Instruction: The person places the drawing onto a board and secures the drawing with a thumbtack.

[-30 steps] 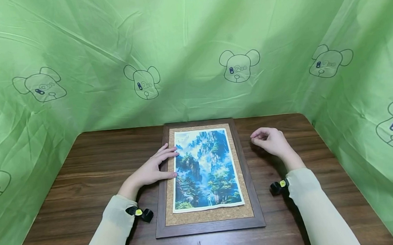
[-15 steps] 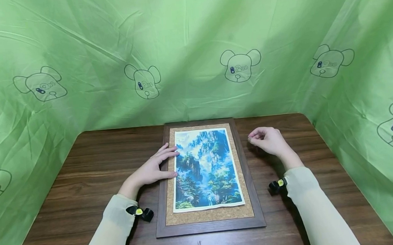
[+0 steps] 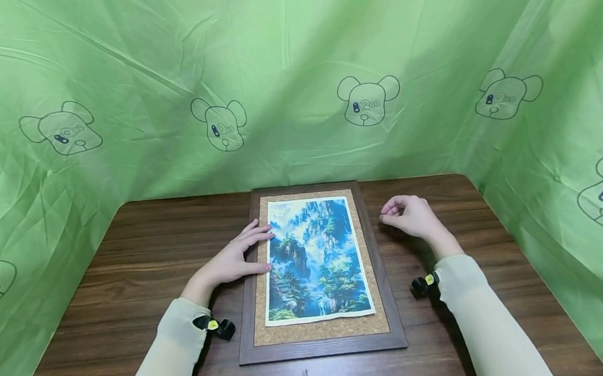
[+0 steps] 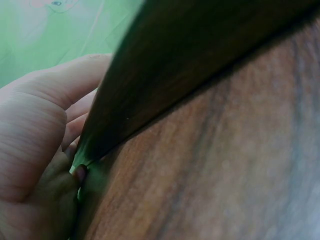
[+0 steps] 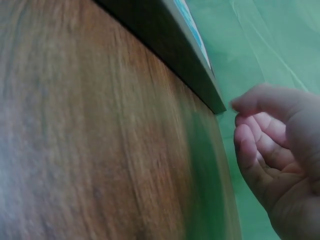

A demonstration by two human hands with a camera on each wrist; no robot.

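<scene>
A brown framed cork board (image 3: pixel 322 331) lies on the table with a mountain landscape print (image 3: pixel 318 263) on its cork. The print's bottom edge is slightly wavy. My left hand (image 3: pixel 230 261) reaches over the board's left rail, its fingertips and thumb touching the print's left edge. In the left wrist view the left hand (image 4: pixel 35 130) shows beside the dark side of the frame. To the right of the board, apart from it, my right hand (image 3: pixel 414 216) hovers over the table with loosely curled fingers. Nothing shows between the thumb and fingers of the right hand (image 5: pixel 280 145) in the right wrist view.
The dark wood-grain table (image 3: pixel 142 253) has rounded far corners. Behind it and along both sides hangs a green cloth (image 3: pixel 281 65) printed with bear-head outlines. A small black device (image 3: pixel 224 328) sits at the left wrist, and another black device (image 3: pixel 421 286) at the right.
My right hand has shifted slightly left toward the board. The left hand, the print and the board have stayed in place.
</scene>
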